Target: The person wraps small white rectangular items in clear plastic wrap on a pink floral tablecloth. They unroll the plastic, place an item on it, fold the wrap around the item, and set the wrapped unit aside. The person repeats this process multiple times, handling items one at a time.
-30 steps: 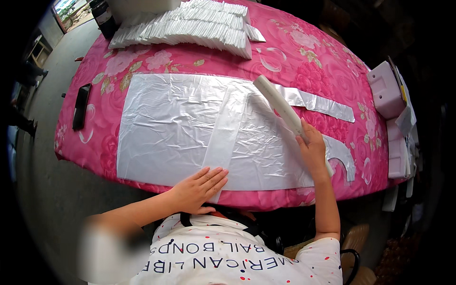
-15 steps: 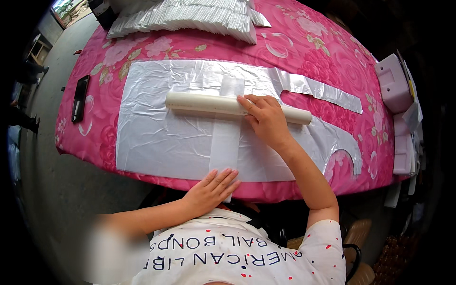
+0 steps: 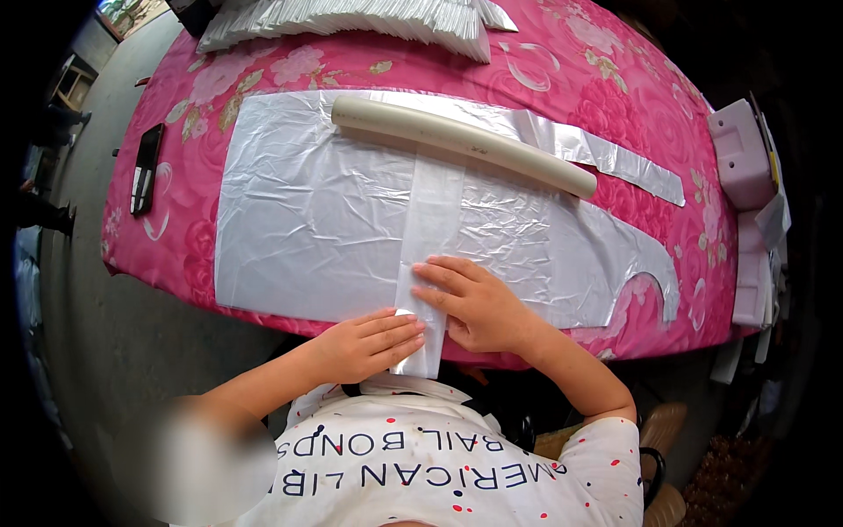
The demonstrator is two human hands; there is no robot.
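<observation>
A white plastic vest-shaped bag (image 3: 307,220) lies spread on the table, its two handle ends toward the right. Across its middle runs a narrow whitish plastic strip (image 3: 430,211), whose near end hangs past the table's front edge. My left hand (image 3: 373,342) lies with fingers stretched out over the strip's left side, at that edge. Just above and to the right, my right hand (image 3: 483,307) rests with its fingers extended on the strip; its thumb is partly hidden. Farther back, a pale tube (image 3: 465,140) lies aslant over the bag and the strip's far part, untouched by either hand.
The pink floral tablecloth (image 3: 606,114) covers the table. A stack of folded white plastic (image 3: 351,31) stands at the back. To the left lies a black phone (image 3: 147,169). Pale pink foam boxes (image 3: 740,154) stand beyond the right edge.
My right hand has let go of the tube and come down to the strip near my left hand. The tube now lies farther back and more slanted. My left hand has shifted slightly left.
</observation>
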